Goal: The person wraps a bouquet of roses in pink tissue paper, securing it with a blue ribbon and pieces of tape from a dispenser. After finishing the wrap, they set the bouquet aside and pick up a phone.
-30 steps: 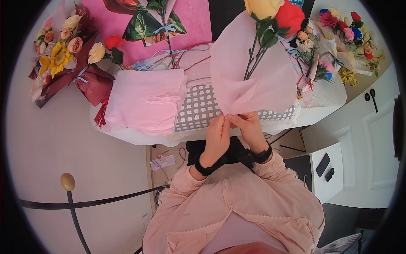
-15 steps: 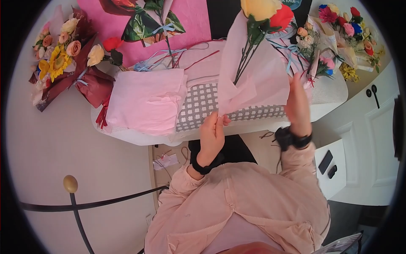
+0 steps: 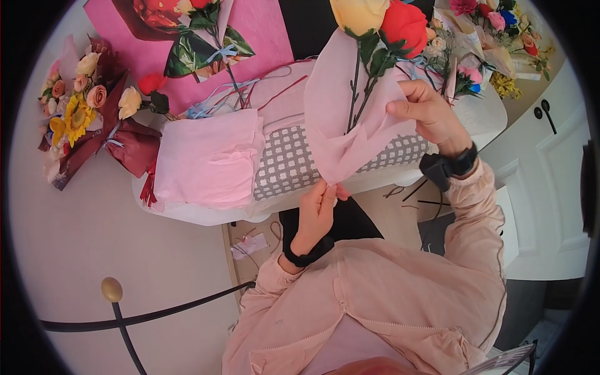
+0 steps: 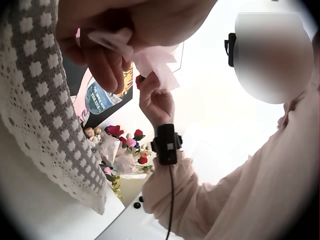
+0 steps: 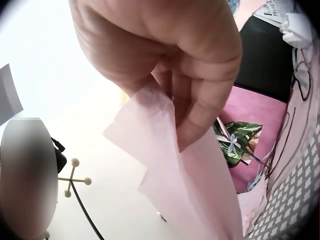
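My left hand [image 3: 314,214] pinches the gathered lower tip of a sheet of pink wrapping paper [image 3: 337,156] near the table's front edge. Inside the sheet lie a yellow rose [image 3: 359,15] and a red rose [image 3: 406,30], their green stems pointing down toward that tip. At the sheet's right edge, my right hand [image 3: 432,117] grips the paper between thumb and fingers. The right wrist view shows a folded corner of this paper [image 5: 195,170] coming out from under the thumb. In the left wrist view, a bit of pale paper [image 4: 112,40] sticks out between the left fingers.
A stack of pink paper [image 3: 206,159] lies to the left on the table, beside a grey-and-white patterned cloth [image 3: 284,162]. Wrapped bouquets stand at the left [image 3: 81,112] and far right [image 3: 481,31]. Ribbons [image 3: 209,103] and a pink board [image 3: 265,37] are behind.
My right hand left the lower tip, swung out to the right, and now holds the sheet's right edge, drawn inward. The left hand keeps its pinch. The head view has shifted slightly.
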A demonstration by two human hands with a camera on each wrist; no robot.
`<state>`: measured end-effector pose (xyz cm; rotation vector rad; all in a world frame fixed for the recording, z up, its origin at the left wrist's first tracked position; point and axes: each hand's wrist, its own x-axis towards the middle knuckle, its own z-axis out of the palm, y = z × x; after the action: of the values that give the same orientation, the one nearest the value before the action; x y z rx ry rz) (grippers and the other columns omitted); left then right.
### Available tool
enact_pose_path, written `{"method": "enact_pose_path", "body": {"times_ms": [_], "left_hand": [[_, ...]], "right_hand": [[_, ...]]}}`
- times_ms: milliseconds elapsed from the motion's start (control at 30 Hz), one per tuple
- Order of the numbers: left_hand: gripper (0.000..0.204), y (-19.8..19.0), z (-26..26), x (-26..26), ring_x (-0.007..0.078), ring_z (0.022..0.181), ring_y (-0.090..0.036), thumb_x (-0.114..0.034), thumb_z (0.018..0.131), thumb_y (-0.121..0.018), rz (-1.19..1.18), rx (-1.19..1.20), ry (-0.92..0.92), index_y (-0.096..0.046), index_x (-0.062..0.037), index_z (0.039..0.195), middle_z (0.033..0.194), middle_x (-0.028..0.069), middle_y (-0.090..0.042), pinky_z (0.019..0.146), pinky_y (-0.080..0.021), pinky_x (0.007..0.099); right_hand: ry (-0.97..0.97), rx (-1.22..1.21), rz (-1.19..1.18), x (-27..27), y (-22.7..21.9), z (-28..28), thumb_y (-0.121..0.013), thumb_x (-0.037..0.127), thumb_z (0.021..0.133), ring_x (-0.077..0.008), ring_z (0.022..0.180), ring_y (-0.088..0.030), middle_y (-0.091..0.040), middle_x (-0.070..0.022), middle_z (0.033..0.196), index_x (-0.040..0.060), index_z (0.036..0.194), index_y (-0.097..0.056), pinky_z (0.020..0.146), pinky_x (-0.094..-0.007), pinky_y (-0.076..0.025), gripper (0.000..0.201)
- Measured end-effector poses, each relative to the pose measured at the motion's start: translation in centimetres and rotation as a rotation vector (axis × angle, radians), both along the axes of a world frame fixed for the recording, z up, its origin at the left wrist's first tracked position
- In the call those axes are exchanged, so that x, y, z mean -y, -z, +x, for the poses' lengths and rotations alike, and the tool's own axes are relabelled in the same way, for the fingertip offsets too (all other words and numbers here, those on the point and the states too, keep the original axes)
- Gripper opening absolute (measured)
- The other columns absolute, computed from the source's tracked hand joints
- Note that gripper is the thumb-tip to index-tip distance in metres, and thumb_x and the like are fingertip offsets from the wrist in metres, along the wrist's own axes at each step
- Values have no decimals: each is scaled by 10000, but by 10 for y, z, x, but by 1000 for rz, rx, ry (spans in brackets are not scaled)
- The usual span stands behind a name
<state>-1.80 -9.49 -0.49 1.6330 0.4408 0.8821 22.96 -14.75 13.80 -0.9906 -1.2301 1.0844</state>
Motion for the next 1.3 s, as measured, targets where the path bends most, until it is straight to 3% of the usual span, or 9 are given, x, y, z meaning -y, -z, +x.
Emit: {"method": "enact_pose_path", "body": {"times_ms": [133, 233, 333, 433, 533, 667, 867, 967, 1300], "left_hand": [[254, 6, -2, 1, 146, 758, -637, -149, 1029, -410, -119, 55, 64, -572, 38, 973, 818, 104, -674, 713, -495, 269], [260, 10, -4, 0, 143, 759, -633, -153, 1033, -404, -140, 54, 48, -571, 40, 979, 836, 106, -674, 717, -495, 266], [260, 11, -3, 0, 140, 762, -633, -153, 1033, -404, -141, 48, 39, -569, 41, 982, 837, 107, -673, 718, -494, 264], [249, 8, -1, 1, 139, 770, -637, -145, 1031, -401, -147, 42, 39, -567, 36, 989, 844, 104, -680, 740, -494, 268], [252, 11, 1, 1, 141, 771, -637, -148, 1030, -404, -126, 41, 24, -569, 37, 986, 853, 103, -683, 725, -491, 265], [252, 10, 1, 5, 140, 770, -636, -150, 1029, -405, -115, 47, 34, -570, 35, 983, 866, 101, -686, 718, -487, 261], [251, 15, -4, 4, 145, 813, -630, -141, 1033, -382, -173, 86, 71, -561, 33, 1005, 889, 105, -679, 757, -487, 282], [251, 14, -6, 0, 137, 808, -626, -137, 1032, -387, -113, 66, -32, -568, 31, 986, 880, 94, -676, 751, -481, 274], [212, 17, -1, 1, 107, 688, -605, -123, 1015, -437, 5, 40, -154, -584, 27, 998, 811, 77, -688, 621, -450, 235]], "right_hand": [[65, -156, -43, -10, 10, 1, -670, 182, 891, -73, 931, -615, -673, -29, 1044, -11, 1212, -593, 800, -232, -482, 381], [55, 200, -80, 2, -6, -6, -671, 233, 885, -77, 803, -637, -666, -21, 1029, -6, 1234, -565, 685, -199, -501, 436], [-44, 346, -159, 14, -23, 1, -688, 275, 850, -55, 747, -617, -657, -16, 1023, 2, 1258, -544, 587, -182, -458, 511], [-19, 298, -133, 25, -26, -4, -690, 242, 835, -43, 677, -597, -667, -9, 991, 6, 1204, -586, 516, -181, -415, 450], [159, 485, -252, 24, -39, -32, -696, 219, 827, -44, 622, -587, -677, 8, 914, 9, 1125, -631, 496, -181, -407, 371], [171, 323, -218, 10, -15, -27, -672, 179, 880, -66, 611, -628, -681, -22, 796, 4, 1089, -650, 481, -186, -448, 274], [-94, -199, -167, -12, 17, -6, -650, 171, 911, -86, 659, -667, -675, -42, 797, -27, 1061, -636, 474, -172, -501, 249], [55, -137, -199, -7, 2, -26, -649, 160, 910, -97, 688, -676, -673, -48, 850, -19, 1041, -628, 519, -182, -532, 223], [50, 197, -271, 3, -22, -21, -657, 125, 887, -111, 651, -673, -680, -51, 798, -11, 1039, -631, 542, -195, -539, 206]]}}
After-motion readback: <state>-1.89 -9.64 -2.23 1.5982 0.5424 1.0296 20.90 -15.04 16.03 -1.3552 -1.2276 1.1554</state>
